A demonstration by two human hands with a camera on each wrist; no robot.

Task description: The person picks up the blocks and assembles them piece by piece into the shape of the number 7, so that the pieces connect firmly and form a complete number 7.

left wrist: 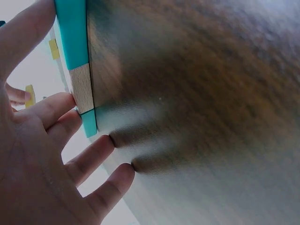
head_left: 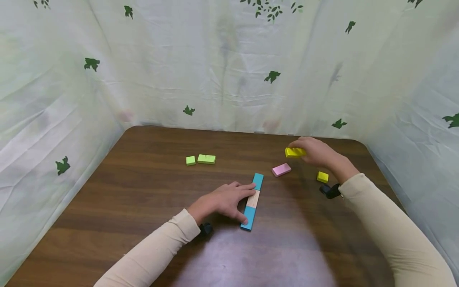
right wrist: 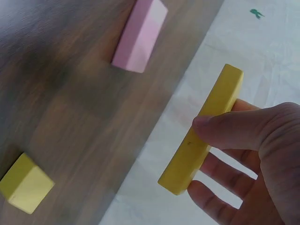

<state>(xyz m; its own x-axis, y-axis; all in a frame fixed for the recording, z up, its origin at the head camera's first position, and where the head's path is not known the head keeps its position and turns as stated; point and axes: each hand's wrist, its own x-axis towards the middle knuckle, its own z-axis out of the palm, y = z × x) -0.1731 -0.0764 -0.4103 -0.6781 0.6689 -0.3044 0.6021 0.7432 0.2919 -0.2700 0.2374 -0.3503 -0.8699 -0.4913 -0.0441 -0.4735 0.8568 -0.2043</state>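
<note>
A narrow row of two blue blocks [head_left: 250, 216] with a bare wood block [head_left: 253, 199] between them lies on the brown table. My left hand [head_left: 227, 201] rests at its left side. The thumb touches the near blue part, and the index and middle fingertips touch the row further up; the other fingertips rest on the table in the left wrist view. Above the table at the right, my right hand [head_left: 317, 153] pinches a long yellow block [right wrist: 201, 133] between thumb and fingers. A pink block [head_left: 281, 170] lies below and left of that hand.
A small yellow block [head_left: 322, 177] lies under the right wrist. Two light green blocks, a small one [head_left: 191, 160] and a longer one [head_left: 206, 159], lie side by side at the back left. A pale cloth [head_left: 222, 79] with leaf prints stands behind the table [head_left: 125, 191].
</note>
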